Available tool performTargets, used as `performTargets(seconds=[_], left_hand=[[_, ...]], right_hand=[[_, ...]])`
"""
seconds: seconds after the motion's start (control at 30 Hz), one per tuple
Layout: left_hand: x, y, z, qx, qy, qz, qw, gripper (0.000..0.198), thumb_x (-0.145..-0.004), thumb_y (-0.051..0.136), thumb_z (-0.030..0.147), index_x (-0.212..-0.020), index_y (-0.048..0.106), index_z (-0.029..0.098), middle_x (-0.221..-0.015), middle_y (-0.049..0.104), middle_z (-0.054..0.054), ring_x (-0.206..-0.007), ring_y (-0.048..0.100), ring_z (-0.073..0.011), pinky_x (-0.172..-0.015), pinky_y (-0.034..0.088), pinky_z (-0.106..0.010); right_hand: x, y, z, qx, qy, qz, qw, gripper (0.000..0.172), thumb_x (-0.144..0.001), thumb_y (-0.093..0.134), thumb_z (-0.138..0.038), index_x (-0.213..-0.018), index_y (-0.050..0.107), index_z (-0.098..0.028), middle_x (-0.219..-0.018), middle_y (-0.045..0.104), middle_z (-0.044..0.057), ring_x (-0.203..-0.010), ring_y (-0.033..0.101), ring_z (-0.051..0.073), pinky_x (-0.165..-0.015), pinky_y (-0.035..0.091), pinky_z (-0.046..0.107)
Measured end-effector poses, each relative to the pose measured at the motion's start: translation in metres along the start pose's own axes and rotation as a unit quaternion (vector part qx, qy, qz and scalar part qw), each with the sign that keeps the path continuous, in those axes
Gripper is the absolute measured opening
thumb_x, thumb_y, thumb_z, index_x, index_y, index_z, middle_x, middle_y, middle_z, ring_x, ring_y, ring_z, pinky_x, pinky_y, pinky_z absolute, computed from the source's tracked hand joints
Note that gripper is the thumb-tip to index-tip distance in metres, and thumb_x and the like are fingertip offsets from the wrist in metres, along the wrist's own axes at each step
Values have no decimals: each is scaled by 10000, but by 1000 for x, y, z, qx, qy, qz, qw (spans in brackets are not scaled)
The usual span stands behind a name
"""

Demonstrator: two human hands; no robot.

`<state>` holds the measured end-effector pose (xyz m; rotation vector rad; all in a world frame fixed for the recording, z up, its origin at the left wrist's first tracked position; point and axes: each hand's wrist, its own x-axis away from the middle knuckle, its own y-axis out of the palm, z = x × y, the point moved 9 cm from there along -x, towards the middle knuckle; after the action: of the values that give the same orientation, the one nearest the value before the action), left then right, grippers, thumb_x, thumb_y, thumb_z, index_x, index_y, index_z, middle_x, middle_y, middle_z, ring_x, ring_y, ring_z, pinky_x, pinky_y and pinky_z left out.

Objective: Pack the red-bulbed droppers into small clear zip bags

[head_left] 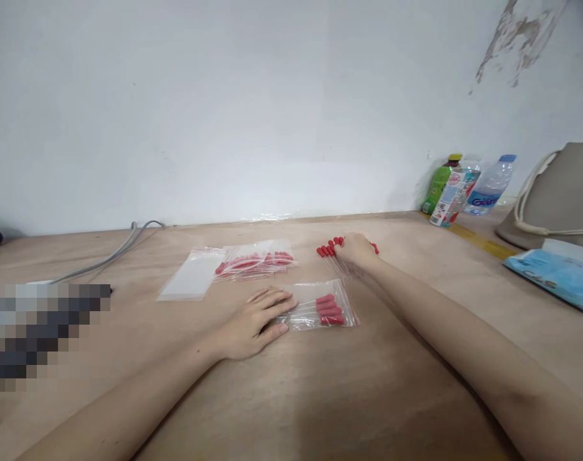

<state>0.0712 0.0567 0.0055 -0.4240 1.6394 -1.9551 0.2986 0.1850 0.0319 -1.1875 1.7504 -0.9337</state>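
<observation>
My left hand (pixel 253 321) lies open with its fingers spread over the left end of a clear zip bag (pixel 303 323). Inside that bag are several droppers (pixel 330 306) with red rubber bulbs and thin clear stems. Farther off, my right hand (pixel 357 251) is closed at a row of loose droppers (pixel 325 251), pinching at their red bulbs. Its fingertips are partly hidden, and so are the droppers beneath it. Left of the row lies a pile of clear bags (pixel 260 261) with red-bulbed droppers in them.
A flat clear bag (pixel 188 275) lies left of the pile. Bottles (pixel 438 189) stand by the wall at right, near a beige bag (pixel 558 192) and a blue tissue pack (pixel 551 272). A grey cable (pixel 113 256) runs along the left. A pixelated patch covers the far left.
</observation>
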Motion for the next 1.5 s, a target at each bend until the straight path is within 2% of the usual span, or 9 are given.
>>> performTargets(seconds=[0.1, 0.2, 0.33, 0.47, 0.77, 0.83, 1.0, 1.27, 1.5], left_hand=[[0, 0, 1, -1, 6, 1, 1000, 442, -926, 345, 387, -1355, 319, 280, -1400, 343, -28, -1304, 257, -207, -1076, 219, -433], [0, 0, 1, -5, 5, 1, 1000, 436, -928, 342, 381, -1353, 323, 284, -1400, 344, -25, -1305, 257, -206, -1076, 221, -433], [-1, 1, -1, -4, 1, -5, 1000, 435, -928, 340, 383, -1353, 324, 288, -1402, 342, -23, -1307, 256, -217, -1070, 230, -443], [0, 0, -1, -4, 4, 2, 1000, 437, -928, 341, 386, -1356, 311, 301, -1404, 339, -14, -1304, 259, -215, -1072, 229, -442], [0, -2, 1, -3, 3, 5, 1000, 451, -927, 342, 384, -1363, 299, 278, -1396, 349, -30, -1299, 268, -213, -1069, 238, -432], [0, -4, 2, 1, 6, 15, 1000, 462, -926, 349, 379, -1371, 277, 280, -1390, 356, -34, -1293, 279, -217, -1062, 251, -432], [0, -5, 4, 6, 13, 20, 1000, 474, -923, 361, 369, -1378, 259, 283, -1391, 352, -39, -1289, 284, -220, -1061, 255, -425], [1, -4, 3, 8, 4, 11, 1000, 483, -925, 356, 371, -1384, 240, 281, -1396, 341, -41, -1296, 270, -210, -1069, 240, -417], [1, -3, 2, 0, 6, 14, 1000, 476, -927, 354, 365, -1382, 247, 278, -1393, 345, -42, -1294, 271, -212, -1065, 246, -421]], right_hand=[[5, -8, 2, -29, -21, -4, 999, 272, -769, 468, -348, -636, 596, -148, -637, 610, 75, -634, 585, 192, -529, 364, 258], [20, -19, 14, -174, -38, 25, 984, 285, -766, 478, -420, -672, 556, -163, -619, 579, 26, -586, 551, 138, -509, 369, 231], [51, -23, 41, -456, -22, 70, 887, 411, -653, 620, -422, -928, 420, -191, -616, 508, -58, -436, 461, 79, -416, 369, 209], [76, -8, 54, -557, 22, 58, 828, 614, -619, 664, -329, -1083, 272, -236, -588, 470, -110, -405, 490, 87, -398, 423, 211], [99, 28, 34, -660, 68, -70, 745, 295, -736, 573, -308, -911, 344, -240, -670, 577, -51, -628, 637, 123, -635, 520, 280], [103, 27, 32, -651, 54, -83, 752, 311, -719, 600, -350, -890, 370, -229, -701, 591, -41, -607, 624, 112, -611, 509, 270], [109, 26, 23, -545, -13, -165, 822, 326, -685, 648, -422, -837, 503, -172, -618, 573, -34, -534, 536, 68, -558, 453, 217], [109, 40, 3, -455, -49, -323, 828, 383, -645, 681, -398, -916, 637, -131, -494, 555, -41, -442, 482, 56, -446, 392, 181], [100, 40, 0, -449, -12, -230, 864, 270, -641, 666, -354, -797, 653, -134, -420, 487, -63, -375, 416, 50, -364, 330, 164]])
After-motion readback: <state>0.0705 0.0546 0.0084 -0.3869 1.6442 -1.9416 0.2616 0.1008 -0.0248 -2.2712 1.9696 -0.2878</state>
